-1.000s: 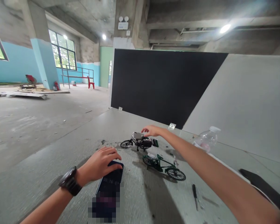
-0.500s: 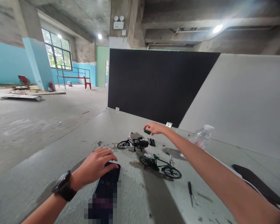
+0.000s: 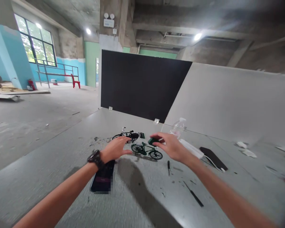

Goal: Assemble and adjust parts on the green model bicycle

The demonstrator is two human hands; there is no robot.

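Note:
My right hand (image 3: 170,146) pinches a small green box-shaped piece (image 3: 153,141) between thumb and fingers, just above the green model bicycle (image 3: 144,150). That bicycle stands on the grey tabletop with its front wheel toward the right. My left hand (image 3: 116,148), with a black watch at the wrist, reaches toward its rear wheel, thumb and fingers apart and nothing between them. Behind the left hand is a black model bicycle (image 3: 132,135), partly covered by the fingers. A small dark rack-like part (image 3: 141,135) lies beside it. Below the left wrist lies a phone (image 3: 103,180).
A clear plastic bottle (image 3: 178,127) stands behind my right hand. Right of it lie a white item (image 3: 192,148) with a cable and a flat black object (image 3: 213,158). A small screwdriver (image 3: 168,168) and a longer dark tool (image 3: 196,198) lie nearer. An upright black panel (image 3: 142,85) borders the back.
My right hand has brought the green piece back from beyond the bicycles to above the green one. My left hand has left the phone and moved to the green bicycle. The view has shifted right.

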